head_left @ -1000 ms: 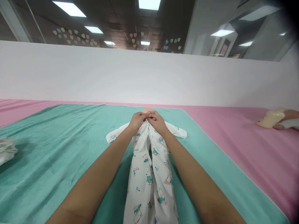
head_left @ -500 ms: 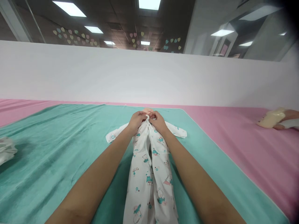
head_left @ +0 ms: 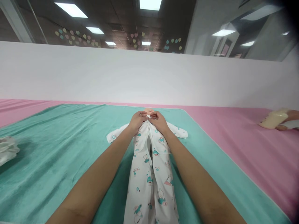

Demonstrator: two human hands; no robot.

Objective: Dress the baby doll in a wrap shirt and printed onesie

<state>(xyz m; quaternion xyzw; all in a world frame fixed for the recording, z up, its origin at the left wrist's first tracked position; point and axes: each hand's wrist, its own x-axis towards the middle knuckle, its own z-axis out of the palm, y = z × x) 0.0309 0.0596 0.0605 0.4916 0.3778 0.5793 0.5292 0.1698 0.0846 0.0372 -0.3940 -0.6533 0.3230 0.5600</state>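
Collar (head_left: 149, 117) pinched by left hand (head_left: 137, 120), right hand (head_left: 159, 121) (both curled, nearly closed)

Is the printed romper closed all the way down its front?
No, the printed romper gapes open along its front, below the left hand and right hand at its collar.
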